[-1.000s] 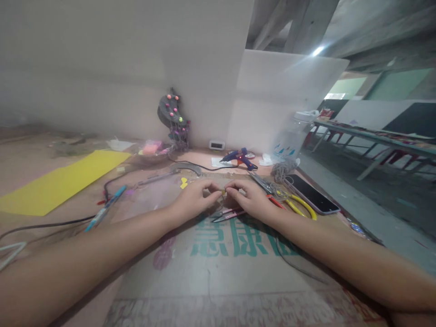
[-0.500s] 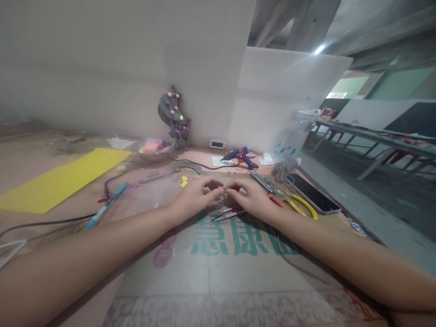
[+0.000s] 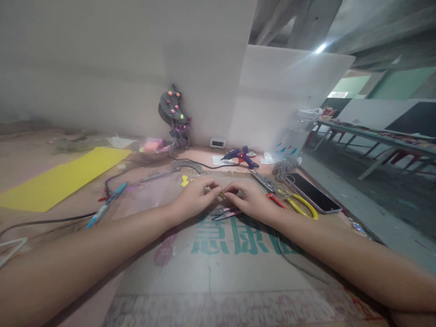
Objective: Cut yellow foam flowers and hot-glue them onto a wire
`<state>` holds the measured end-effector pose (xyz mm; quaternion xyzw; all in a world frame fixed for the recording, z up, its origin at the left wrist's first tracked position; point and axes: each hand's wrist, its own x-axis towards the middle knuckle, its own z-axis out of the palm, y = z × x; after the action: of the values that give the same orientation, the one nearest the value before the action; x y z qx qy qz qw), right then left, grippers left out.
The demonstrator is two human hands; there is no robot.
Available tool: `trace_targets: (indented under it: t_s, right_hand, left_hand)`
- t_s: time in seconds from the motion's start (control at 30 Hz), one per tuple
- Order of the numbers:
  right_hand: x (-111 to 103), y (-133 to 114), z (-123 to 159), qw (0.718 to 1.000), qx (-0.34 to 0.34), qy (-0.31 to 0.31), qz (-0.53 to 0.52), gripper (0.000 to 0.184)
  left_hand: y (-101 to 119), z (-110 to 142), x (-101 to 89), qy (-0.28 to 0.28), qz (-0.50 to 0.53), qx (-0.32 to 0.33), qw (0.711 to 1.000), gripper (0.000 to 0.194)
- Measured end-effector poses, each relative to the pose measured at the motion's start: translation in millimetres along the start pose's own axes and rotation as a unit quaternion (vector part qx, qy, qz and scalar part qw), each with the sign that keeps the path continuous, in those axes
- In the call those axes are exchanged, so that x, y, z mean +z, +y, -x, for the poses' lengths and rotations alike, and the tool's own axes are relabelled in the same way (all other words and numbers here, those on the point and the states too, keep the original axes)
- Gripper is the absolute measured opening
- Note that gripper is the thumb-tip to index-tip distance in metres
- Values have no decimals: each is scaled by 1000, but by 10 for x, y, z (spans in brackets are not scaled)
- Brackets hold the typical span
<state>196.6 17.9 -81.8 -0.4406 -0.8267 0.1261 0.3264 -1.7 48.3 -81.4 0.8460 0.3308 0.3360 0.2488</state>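
My left hand [image 3: 197, 198] and my right hand [image 3: 251, 198] meet fingertip to fingertip above the board. Both are closed in a pinch around a tiny yellowish piece [image 3: 222, 195], mostly hidden by the fingers. Thread snips [image 3: 225, 214] lie just below the hands, partly under my right hand. Small yellow scraps [image 3: 184, 181] are beyond my left hand. To the right of my right hand lie scissors with yellow handles [image 3: 301, 208], a red-handled tool [image 3: 276, 200] and a bundle of grey cord [image 3: 285, 170].
A glue gun [image 3: 242, 156] stands at the back near a water bottle [image 3: 292, 136]. A phone [image 3: 314, 193] lies right. Yellow sheet [image 3: 64, 181], blue pen [image 3: 106, 205] and a black cable [image 3: 51, 222] occupy the left. A dark crescent ornament [image 3: 173, 109] leans on the wall.
The fingertips have shifted slightly and cover more of the small piece. A loop below the fingers shows less clearly now. The other things have stayed in place.
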Motion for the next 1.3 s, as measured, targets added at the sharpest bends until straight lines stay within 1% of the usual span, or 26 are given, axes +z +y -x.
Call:
trace_targets:
  t_s: [0.13, 0.33, 0.4, 0.57, 0.77, 0.87, 0.97, 1.17, 1.3]
  right_hand:
    - [-6, -13, -3, 1000, 2, -3, -7, 15]
    - [-1, -17, 1, 1000, 18, 13, -8, 14]
    - [-2, -20, 2, 999, 27, 16, -14, 13]
    - [-12, -29, 3, 999, 31, 15, -10, 13]
    - [-4, -21, 3, 999, 34, 5, -27, 15]
    - [-5, -25, 2, 999, 31, 5, -24, 15]
    - [-11, -35, 0, 999, 33, -1, -24, 16]
    - [-9, -36, 1, 999, 30, 0, -19, 15]
    - [-5, -22, 2, 999, 29, -2, -25, 15]
  left_hand:
    - [-4, 3, 0, 10, 16, 3, 1000, 23]
    - [-54, -2, 14, 81, 32, -26, 996, 23]
    - [-72, -14, 17, 91, 24, -30, 995, 25]
    - [-25, -21, -9, 74, 11, -28, 997, 32]
    - [56, -7, -34, 59, 10, -21, 998, 25]
    - [58, -2, -32, 68, 6, -24, 997, 20]
    - [49, 2, -26, 77, 9, -32, 996, 19]
    - [28, 2, -10, 77, 20, -36, 996, 20]
    - [18, 8, -8, 65, 21, -37, 997, 17]
